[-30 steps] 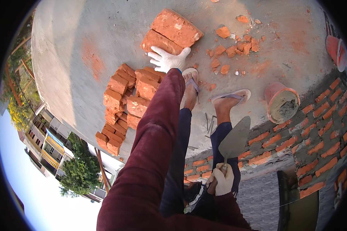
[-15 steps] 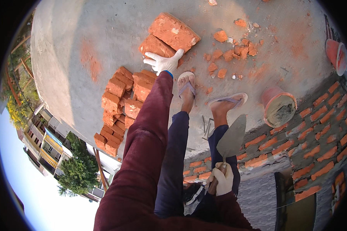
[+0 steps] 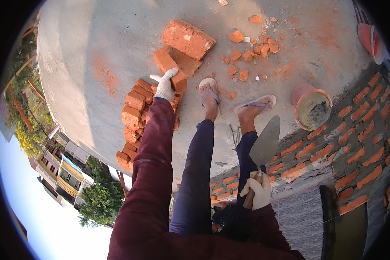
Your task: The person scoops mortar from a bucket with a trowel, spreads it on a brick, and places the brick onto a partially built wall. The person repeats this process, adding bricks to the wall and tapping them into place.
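My left hand (image 3: pixel 164 84) wears a white knit glove and grips the near end of a red brick (image 3: pixel 162 58), which is tilted beside two other bricks lying on the concrete, one of them a speckled brick (image 3: pixel 188 39). Just below that hand is a pile of bricks (image 3: pixel 132 112), partly hidden by my sleeve. My right hand (image 3: pixel 258 190), also gloved, is closed round the wooden handle of a trowel, its pointed grey blade (image 3: pixel 264 141) angled upward over my right leg. My sandaled feet stand on the concrete surface (image 3: pixel 82 73) between the bricks and a mortar bucket.
A bucket of grey mortar (image 3: pixel 312 110) stands at right, another red bucket (image 3: pixel 370 43) farther up. Broken brick pieces (image 3: pixel 255 52) lie scattered. The concrete's edge meets new brickwork (image 3: pixel 355 160); trees and houses show beyond the left edge. A dark, partly hidden figure appears low between my legs.
My left hand has closed on a brick and pulled it down and left, away from the brick beside it. My right hand still holds the trowel, slightly shifted.
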`<control>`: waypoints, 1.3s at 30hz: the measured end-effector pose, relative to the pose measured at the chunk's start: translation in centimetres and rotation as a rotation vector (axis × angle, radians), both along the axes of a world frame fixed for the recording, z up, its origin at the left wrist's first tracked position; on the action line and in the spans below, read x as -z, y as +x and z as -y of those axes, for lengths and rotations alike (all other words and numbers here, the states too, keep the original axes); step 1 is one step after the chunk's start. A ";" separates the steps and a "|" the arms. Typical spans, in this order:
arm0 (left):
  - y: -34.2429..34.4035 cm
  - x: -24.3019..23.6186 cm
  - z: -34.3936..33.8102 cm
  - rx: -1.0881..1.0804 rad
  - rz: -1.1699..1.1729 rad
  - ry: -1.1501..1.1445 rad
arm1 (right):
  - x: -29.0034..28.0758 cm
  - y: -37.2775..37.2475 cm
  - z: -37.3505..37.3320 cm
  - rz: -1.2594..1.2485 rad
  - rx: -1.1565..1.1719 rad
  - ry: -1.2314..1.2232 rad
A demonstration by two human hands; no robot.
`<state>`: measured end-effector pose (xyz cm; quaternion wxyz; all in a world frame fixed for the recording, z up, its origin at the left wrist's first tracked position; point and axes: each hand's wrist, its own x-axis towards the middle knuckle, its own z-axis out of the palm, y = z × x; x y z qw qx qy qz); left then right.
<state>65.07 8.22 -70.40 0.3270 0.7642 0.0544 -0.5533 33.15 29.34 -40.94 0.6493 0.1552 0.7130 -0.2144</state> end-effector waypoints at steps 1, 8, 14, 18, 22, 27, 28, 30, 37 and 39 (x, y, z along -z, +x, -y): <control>5.2 -0.3 -1.4 -0.076 -0.415 -0.138 | -0.9 -0.6 0.3 0.017 -0.010 -0.033; -0.9 -19.8 -4.9 -0.340 -0.742 -0.332 | -8.8 -8.5 -4.0 -0.183 -0.063 -0.141; -4.0 -39.6 -1.0 0.080 -1.196 -0.853 | -18.4 -10.8 -14.5 -0.346 -0.145 -0.083; -12.7 -49.0 7.9 0.400 -1.159 -0.635 | -19.8 -8.0 -21.2 -0.471 -0.011 0.004; -21.8 -55.4 11.6 0.732 -1.220 -0.589 | -24.6 -6.9 -15.3 -0.621 0.420 -0.202; -34.1 -57.0 8.4 0.985 -1.408 -0.437 | -31.9 -13.7 -1.8 -0.392 0.932 -0.874; -36.1 -56.7 6.9 1.016 -1.454 -0.380 | -32.2 -15.5 -0.2 -0.348 0.980 -0.951; -39.6 -56.0 4.2 1.069 -1.508 -0.259 | -33.0 -17.6 1.4 -0.265 1.042 -1.074; -51.6 -57.4 0.7 1.495 -1.309 0.171 | -35.2 -22.8 -0.9 -0.589 1.317 -1.121; -57.1 -59.3 0.7 1.646 -1.136 0.334 | -36.5 -24.1 -1.6 -0.690 1.442 -1.075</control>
